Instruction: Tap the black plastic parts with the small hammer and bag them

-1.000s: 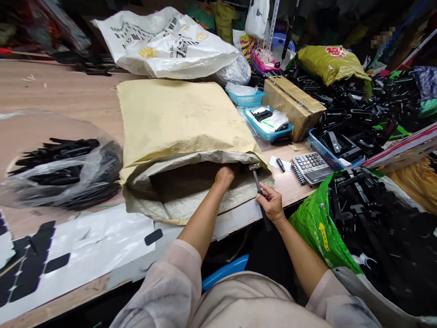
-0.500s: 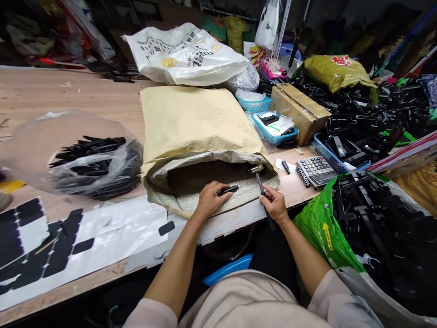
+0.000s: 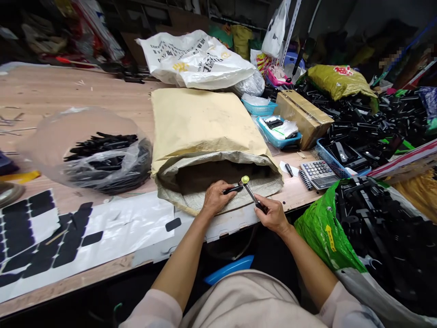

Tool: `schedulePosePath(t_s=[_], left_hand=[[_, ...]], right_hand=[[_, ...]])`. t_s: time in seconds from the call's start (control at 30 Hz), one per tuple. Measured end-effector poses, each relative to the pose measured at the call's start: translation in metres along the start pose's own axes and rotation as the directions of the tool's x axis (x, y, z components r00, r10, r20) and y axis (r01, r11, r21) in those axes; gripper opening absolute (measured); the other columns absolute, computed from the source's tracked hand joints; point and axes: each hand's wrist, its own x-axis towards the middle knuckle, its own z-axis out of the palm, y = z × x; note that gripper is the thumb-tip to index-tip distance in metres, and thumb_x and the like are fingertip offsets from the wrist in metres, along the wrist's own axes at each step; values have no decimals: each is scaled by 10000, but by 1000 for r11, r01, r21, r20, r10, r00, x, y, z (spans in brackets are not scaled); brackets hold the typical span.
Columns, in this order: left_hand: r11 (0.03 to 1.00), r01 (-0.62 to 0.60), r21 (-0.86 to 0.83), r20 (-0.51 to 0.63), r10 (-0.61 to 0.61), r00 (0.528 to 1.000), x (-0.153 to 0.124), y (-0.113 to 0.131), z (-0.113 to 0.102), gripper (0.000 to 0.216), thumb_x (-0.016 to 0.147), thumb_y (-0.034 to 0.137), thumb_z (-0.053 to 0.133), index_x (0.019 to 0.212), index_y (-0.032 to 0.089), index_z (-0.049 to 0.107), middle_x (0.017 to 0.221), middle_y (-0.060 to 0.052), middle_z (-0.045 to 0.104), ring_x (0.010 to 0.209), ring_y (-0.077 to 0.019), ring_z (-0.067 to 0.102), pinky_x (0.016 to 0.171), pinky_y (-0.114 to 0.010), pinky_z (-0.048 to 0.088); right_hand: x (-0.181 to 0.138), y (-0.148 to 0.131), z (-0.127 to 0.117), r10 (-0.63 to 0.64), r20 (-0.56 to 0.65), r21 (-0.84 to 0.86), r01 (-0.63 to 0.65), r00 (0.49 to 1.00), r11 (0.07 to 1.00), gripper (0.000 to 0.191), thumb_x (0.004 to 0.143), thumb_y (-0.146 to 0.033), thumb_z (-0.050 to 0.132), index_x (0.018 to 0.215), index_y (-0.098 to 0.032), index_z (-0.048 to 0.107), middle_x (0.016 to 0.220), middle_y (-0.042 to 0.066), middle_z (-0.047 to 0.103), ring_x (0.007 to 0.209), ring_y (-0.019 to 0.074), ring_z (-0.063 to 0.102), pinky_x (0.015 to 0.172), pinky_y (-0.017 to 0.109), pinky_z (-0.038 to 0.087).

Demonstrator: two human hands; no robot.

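My left hand (image 3: 215, 197) is closed on a small black bar-shaped part (image 3: 233, 189) at the mouth of a tan woven sack (image 3: 211, 118). The part's exact kind is not clear. In my right hand (image 3: 274, 215) is a small hammer (image 3: 251, 194) with a black handle, a metal shaft and a round yellow face on its head. The hammer head is beside the tip of the part; whether they touch I cannot tell. The sack lies flat on the table, its open end towards me, and its inside is dark.
Left of the sack stands a clear plastic bag (image 3: 136, 175) of black pieces. Black cut-out sheets (image 3: 20, 228) lie at the near left. To the right are a calculator (image 3: 319, 173), a blue basket (image 3: 280, 141), a cardboard box (image 3: 302, 116) and a green sack (image 3: 316, 225) full of black parts.
The hammer has swung left and down, its head coming from near the sack's right edge to the black part. My left hand stays closed on the part. The view has shifted slightly.
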Motion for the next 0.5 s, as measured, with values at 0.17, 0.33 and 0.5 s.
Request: schedulePosePath(t_s=[0.17, 0.33, 0.5], left_hand=[[1000, 23, 10, 2, -23, 1000, 1, 0, 0, 252, 782, 359, 693, 974, 230, 792, 873, -27, 682, 787, -169, 606, 691, -280, 450], [1000, 1, -5, -4, -1, 1000, 0, 0, 1, 242, 794, 355, 682, 975, 237, 789, 860, -23, 674, 779, -164, 609, 719, -282, 453], [1000, 12, 3, -16, -12, 1000, 0, 1, 2, 229, 791, 361, 687, 952, 233, 788, 840, -20, 661, 781, -164, 600, 722, -277, 446]], right_hand=[[2, 1, 1, -9, 31, -77, 11, 999, 997, 465, 793, -203, 623, 1251, -226, 701, 1063, 73, 774, 816, 234, 731, 805, 344, 586], [3, -3, 3, -46, 26, -40, 47, 999, 998, 469, 813, -218, 619, 1278, -217, 683, 1082, 76, 770, 830, 227, 739, 804, 330, 590], [5, -3, 10, -72, 91, -53, 77, 993, 996, 472, 803, -203, 626, 1270, -225, 690, 1135, 88, 756, 897, 248, 735, 827, 346, 582]])
